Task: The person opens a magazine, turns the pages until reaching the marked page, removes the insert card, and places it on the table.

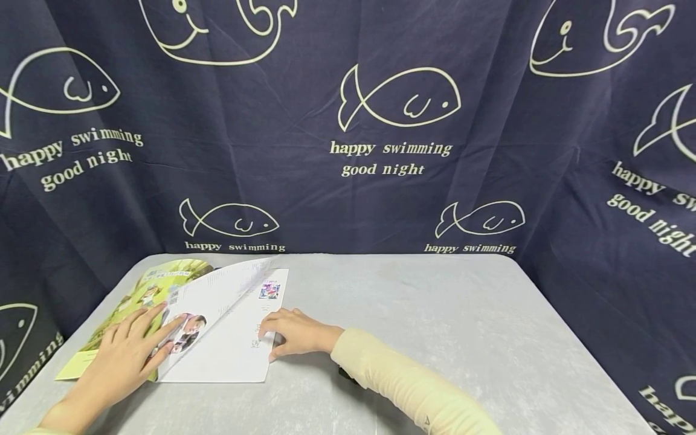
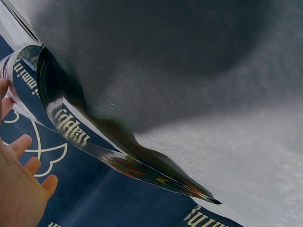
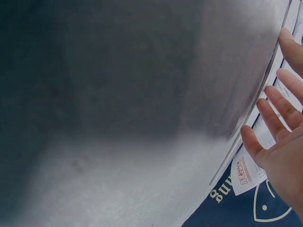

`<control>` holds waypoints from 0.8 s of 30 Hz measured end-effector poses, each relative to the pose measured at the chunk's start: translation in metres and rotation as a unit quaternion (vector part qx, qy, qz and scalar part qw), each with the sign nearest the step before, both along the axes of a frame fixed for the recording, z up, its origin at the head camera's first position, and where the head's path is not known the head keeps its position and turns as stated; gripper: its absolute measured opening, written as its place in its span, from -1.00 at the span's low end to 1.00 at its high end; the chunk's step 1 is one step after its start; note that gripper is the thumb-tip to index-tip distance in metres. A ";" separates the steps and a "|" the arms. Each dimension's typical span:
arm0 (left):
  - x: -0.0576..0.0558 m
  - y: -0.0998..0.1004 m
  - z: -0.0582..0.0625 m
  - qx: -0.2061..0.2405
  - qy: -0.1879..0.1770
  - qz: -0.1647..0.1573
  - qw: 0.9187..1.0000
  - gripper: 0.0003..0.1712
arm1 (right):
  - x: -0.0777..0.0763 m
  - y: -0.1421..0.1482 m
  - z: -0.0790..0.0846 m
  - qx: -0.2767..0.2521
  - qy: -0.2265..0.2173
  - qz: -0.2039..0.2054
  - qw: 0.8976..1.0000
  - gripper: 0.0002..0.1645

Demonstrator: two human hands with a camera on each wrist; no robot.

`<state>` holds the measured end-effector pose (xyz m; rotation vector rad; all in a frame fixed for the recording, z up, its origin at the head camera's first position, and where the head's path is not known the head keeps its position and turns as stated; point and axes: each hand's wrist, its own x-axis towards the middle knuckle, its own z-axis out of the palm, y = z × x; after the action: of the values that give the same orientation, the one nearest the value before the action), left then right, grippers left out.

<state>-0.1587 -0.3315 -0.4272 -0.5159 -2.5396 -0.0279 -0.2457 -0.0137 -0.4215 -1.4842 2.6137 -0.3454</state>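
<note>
An open magazine (image 1: 223, 356) lies at the left of the table. Its left side shows a green page (image 1: 127, 311) with a picture on it, and a white leaf (image 1: 217, 290) with a round photo stands partly lifted near the spine. My left hand (image 1: 125, 350) rests across the green page and the lifted leaf, fingers extended. At the right edge of the white right-hand page, my right hand (image 1: 299, 332) touches with its fingertips, the thumb near the lower edge. In the right wrist view, the fingers (image 3: 274, 118) are spread along that edge.
The grey table (image 1: 424, 314) extends to the right of the magazine. A dark blue curtain (image 1: 304, 199) with fish drawings and lettering hangs behind and on both sides. Something small and black (image 1: 346, 374) shows beneath the right wrist.
</note>
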 end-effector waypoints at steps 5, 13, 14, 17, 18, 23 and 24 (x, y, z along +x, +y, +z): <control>-0.001 0.000 -0.002 -0.001 -0.006 0.008 1.000 -0.34 | -0.001 0.000 -0.001 -0.002 0.002 0.003 1.000 -0.51; -0.002 -0.002 -0.003 -0.010 0.012 -0.003 1.000 -0.20 | -0.002 0.001 -0.001 -0.008 0.003 0.007 1.000 -0.55; -0.002 -0.003 -0.003 -0.009 0.015 -0.005 1.000 -0.20 | -0.002 0.001 -0.001 -0.009 0.005 0.008 1.000 -0.56; -0.003 -0.003 -0.001 -0.009 0.023 -0.011 1.000 -0.20 | -0.002 0.002 0.000 -0.013 0.009 0.010 1.000 -0.61; -0.003 -0.003 0.000 -0.009 0.026 -0.013 1.000 -0.21 | -0.002 0.002 0.000 -0.013 0.012 0.012 1.000 -0.63; -0.004 -0.002 0.000 -0.008 0.027 -0.016 0.999 -0.20 | -0.001 0.002 0.000 -0.010 0.032 0.023 0.999 -0.69; -0.004 -0.002 0.000 -0.007 0.027 -0.017 0.999 -0.20 | -0.001 0.002 0.000 -0.009 0.037 0.025 0.999 -0.71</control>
<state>-0.1623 -0.3338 -0.4270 -0.5579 -2.4808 -0.0085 -0.2465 -0.0118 -0.4211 -1.5952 2.6302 -0.3158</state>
